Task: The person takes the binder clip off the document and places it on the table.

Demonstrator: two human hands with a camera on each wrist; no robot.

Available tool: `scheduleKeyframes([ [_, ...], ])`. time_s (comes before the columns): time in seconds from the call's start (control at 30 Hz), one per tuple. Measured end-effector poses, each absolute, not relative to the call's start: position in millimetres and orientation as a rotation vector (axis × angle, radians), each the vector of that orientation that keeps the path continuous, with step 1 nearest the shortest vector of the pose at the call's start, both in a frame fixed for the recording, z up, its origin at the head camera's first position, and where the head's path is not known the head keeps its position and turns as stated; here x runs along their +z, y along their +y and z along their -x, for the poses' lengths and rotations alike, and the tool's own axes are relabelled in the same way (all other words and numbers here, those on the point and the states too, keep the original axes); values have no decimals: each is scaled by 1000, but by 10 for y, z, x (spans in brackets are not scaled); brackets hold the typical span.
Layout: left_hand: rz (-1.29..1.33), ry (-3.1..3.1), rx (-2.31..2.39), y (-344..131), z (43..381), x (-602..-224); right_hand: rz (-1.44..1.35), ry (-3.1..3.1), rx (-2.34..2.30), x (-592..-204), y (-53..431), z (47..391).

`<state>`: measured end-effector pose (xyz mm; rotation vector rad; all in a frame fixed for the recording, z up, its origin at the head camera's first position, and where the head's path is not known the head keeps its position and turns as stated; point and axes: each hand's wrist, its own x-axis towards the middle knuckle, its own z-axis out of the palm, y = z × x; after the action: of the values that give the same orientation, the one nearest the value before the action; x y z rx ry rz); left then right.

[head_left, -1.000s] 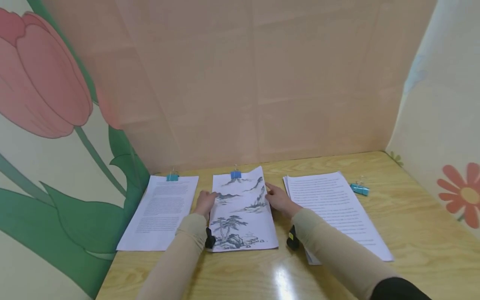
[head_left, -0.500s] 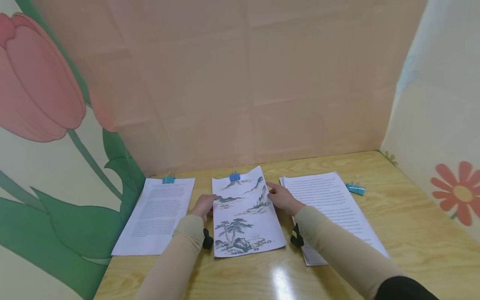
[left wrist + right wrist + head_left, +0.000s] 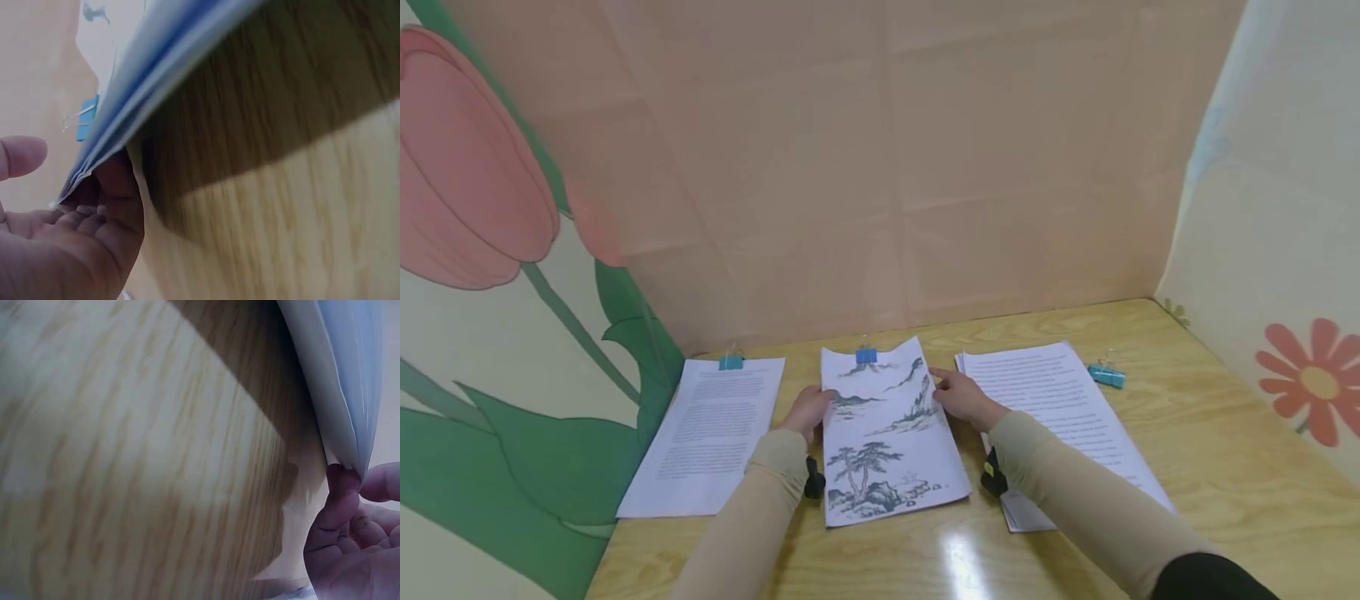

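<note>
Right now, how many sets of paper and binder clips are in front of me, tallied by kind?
Sets of paper with text on top: 2
Set of paper with a landscape on top: 1
Teal binder clips: 2
Blue binder clip: 1
Total: 6

Loads of bare table [image 3: 1232,475] lower right, easy pass there. Centre's tight though: left hand [image 3: 807,410] and right hand [image 3: 966,398] sit in the gaps beside the landscape pages [image 3: 880,429], and pink backdrop [image 3: 895,167] blocks upper middle.
</note>
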<state>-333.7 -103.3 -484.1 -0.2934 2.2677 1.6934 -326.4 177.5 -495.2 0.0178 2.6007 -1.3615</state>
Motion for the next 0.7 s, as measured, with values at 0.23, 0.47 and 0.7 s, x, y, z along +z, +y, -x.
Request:
scheduleKeyframes([
  [0.23,241,2255,1672,-986,3355,-4815,-8,2596,-1309,-4955,1820,3258],
  [0.47,287,2377,1646,-954,3455,-4838,44,2621,-1279,-4941,1836,3224],
  [0.7,356,2486,1656,-899,3578,-4846,69,2645,-1246,-4899,1847,3199],
])
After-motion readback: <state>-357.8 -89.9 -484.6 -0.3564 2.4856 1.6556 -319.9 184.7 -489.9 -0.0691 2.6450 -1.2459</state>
